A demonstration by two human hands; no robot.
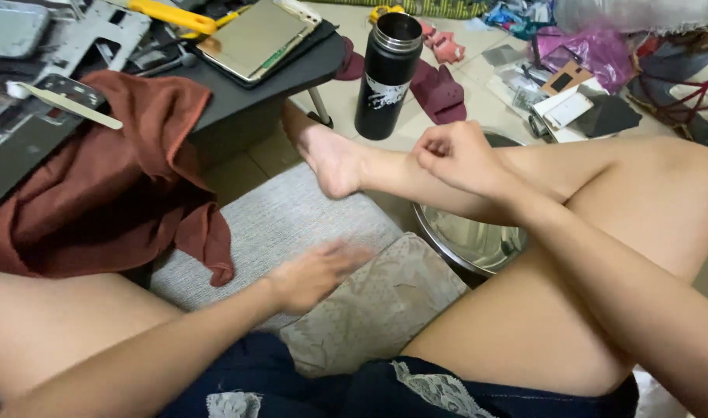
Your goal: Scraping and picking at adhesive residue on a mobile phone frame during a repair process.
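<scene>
Two bare hands in the head view, neither holding anything. Your left hand [315, 272] is low centre, blurred, fingers stretched out and together, flat over the beige patterned cushion [377, 310]; looks like it touches the cushion's top edge, but the blur makes contact uncertain. That cushion sits on a grey woven mat [292, 224], just in front of your lap and dark shorts [307, 387].

Your right hand [456, 157] is up at centre right, fingers curled into a loose fist, empty, resting on your crossed lower leg just above the ankle. Your foot [331, 159] points left, toward the low dark table [292, 73].

Steel bowl [478, 240] sits on the floor under the crossed leg, partly hidden by it, just right of the cushion. Black flask [386, 73] with a steel rim stands upright on the floor beyond your foot, lid off, well apart from both hands.

Rust-red cloth [114, 186] drapes off the table edge at left, hanging down beside the mat. On the table: a flat gold-coloured device [253, 39], a yellow-handled tool [172, 14], a pale flat tool [67, 104]. Maroon slippers [439, 93] lie behind the flask. Purple plastic bag [586, 50] and loose clutter at top right
</scene>
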